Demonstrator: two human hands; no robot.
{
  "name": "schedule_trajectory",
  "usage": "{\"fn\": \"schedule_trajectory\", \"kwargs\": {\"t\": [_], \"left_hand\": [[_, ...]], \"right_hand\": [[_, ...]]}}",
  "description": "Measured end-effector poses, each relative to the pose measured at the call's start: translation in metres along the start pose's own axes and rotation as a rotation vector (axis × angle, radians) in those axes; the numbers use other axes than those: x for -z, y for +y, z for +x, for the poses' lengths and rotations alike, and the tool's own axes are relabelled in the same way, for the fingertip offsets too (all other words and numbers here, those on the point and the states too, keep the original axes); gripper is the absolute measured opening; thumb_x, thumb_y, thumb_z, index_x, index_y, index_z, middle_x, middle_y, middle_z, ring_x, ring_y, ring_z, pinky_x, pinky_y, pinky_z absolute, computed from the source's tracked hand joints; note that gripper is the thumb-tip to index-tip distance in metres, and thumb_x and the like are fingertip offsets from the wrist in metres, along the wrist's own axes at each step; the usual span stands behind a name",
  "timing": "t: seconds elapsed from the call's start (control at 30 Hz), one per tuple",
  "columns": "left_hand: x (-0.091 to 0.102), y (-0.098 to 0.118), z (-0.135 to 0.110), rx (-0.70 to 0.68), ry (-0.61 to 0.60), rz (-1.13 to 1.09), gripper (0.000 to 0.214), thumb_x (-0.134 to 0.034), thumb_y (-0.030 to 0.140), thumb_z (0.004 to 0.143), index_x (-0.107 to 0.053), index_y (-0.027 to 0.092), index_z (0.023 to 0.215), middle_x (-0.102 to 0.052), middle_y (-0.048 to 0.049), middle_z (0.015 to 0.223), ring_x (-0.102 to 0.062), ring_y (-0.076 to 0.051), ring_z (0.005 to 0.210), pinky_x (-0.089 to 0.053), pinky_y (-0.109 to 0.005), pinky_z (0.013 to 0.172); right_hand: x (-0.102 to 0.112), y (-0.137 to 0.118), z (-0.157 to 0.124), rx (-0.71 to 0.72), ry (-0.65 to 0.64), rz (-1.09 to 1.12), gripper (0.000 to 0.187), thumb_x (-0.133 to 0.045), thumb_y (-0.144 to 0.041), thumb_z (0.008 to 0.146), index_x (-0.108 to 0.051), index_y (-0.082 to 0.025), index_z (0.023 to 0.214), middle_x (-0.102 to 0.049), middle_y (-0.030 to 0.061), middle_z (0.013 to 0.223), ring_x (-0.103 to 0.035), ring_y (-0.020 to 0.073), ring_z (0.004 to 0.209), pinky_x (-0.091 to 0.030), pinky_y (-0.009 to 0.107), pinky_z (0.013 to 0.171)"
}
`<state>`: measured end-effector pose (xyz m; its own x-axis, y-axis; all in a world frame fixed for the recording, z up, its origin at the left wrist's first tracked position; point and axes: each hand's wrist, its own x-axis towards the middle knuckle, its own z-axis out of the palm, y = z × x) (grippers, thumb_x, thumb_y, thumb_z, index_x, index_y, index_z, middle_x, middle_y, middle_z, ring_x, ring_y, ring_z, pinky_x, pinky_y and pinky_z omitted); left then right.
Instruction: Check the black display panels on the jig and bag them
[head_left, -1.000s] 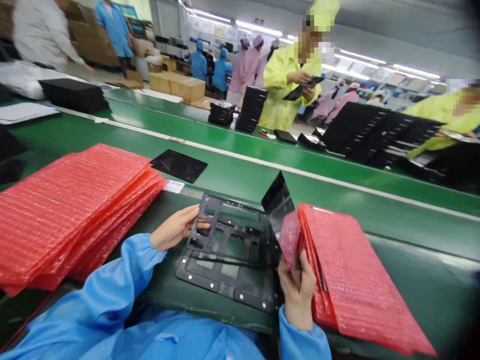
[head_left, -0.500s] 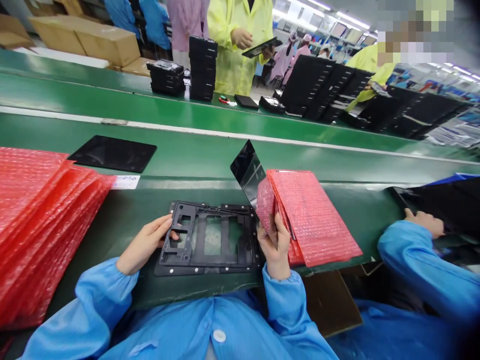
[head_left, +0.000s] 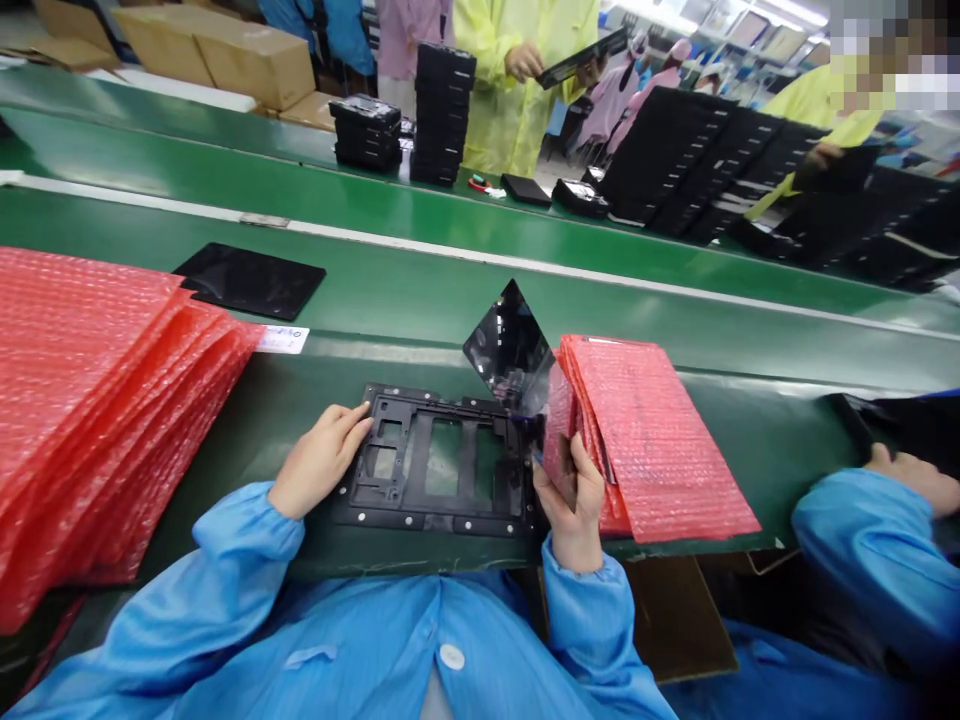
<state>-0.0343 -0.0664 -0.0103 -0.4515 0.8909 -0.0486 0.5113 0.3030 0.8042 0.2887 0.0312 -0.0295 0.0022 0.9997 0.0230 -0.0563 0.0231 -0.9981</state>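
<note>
A black rectangular frame with several cut-out openings lies flat on the green bench in front of me. My left hand is closed at its left edge, fingertips on the corner. My right hand pinches a thin glossy black panel that stands tilted on edge over the frame's right end. Its shiny face mirrors the red wrap beside it. Just right of that hand lies a stack of red bubble-wrap pouches.
Another pile of red bubble-wrap pouches fills the left side. A dark flat panel and a white label lie behind it. A co-worker's hand is at the right. Black stacks stand across the bench near a person in yellow.
The frame, tilted up a little before, now lies flat, and my left fingers have moved onto its edge. The glossy panel has turned to show more of its face. The view has shifted slightly.
</note>
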Motion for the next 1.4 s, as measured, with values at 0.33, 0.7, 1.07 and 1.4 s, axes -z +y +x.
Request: {"fn": "schedule_trajectory", "kwargs": {"t": [0.33, 0.7, 1.07, 1.4], "left_hand": [[0.006, 0.035, 0.000, 0.225, -0.471, -1.067, 0.065, -0.030, 0.063, 0.090, -0.055, 0.018, 0.130, -0.069, -0.0103, 0.112, -0.062, -0.027, 0.103, -0.048, -0.039, 0.087], [-0.008, -0.002, -0.002, -0.030, -0.085, -0.232, 0.056, -0.061, 0.038, 0.081, -0.051, 0.015, 0.130, -0.059, -0.0019, 0.084, -0.053, -0.014, 0.066, -0.046, -0.030, 0.069], [-0.009, -0.016, -0.001, -0.119, -0.056, -0.088, 0.041, -0.064, 0.036, 0.079, -0.058, 0.015, 0.113, -0.050, -0.0017, 0.092, -0.047, -0.010, 0.061, -0.047, -0.030, 0.069], [-0.009, -0.017, -0.002, -0.127, -0.060, -0.042, 0.040, -0.063, 0.035, 0.080, -0.057, 0.016, 0.115, -0.051, -0.0024, 0.093, -0.049, -0.011, 0.062, -0.048, -0.030, 0.069]], "right_hand": [[-0.025, -0.025, 0.001, -0.441, -0.276, 0.151, 0.047, -0.068, -0.035, 0.078, -0.060, -0.021, 0.123, -0.071, 0.0072, 0.110, -0.068, 0.0272, 0.100, -0.053, 0.045, 0.092], [-0.027, -0.006, 0.006, -0.028, -0.337, -0.502, 0.067, -0.067, -0.042, 0.081, -0.043, -0.024, 0.141, -0.059, 0.0071, 0.132, -0.056, 0.0251, 0.120, -0.039, 0.044, 0.107], [-0.025, 0.001, 0.002, -0.020, -0.365, -0.583, 0.071, -0.065, -0.045, 0.081, -0.038, -0.023, 0.143, -0.061, 0.0071, 0.129, -0.058, 0.0252, 0.119, -0.041, 0.043, 0.105], [-0.024, 0.003, 0.001, 0.027, -0.341, -0.675, 0.073, -0.063, -0.049, 0.081, -0.037, -0.022, 0.144, -0.064, 0.0084, 0.125, -0.061, 0.0259, 0.114, -0.046, 0.041, 0.099]]}}
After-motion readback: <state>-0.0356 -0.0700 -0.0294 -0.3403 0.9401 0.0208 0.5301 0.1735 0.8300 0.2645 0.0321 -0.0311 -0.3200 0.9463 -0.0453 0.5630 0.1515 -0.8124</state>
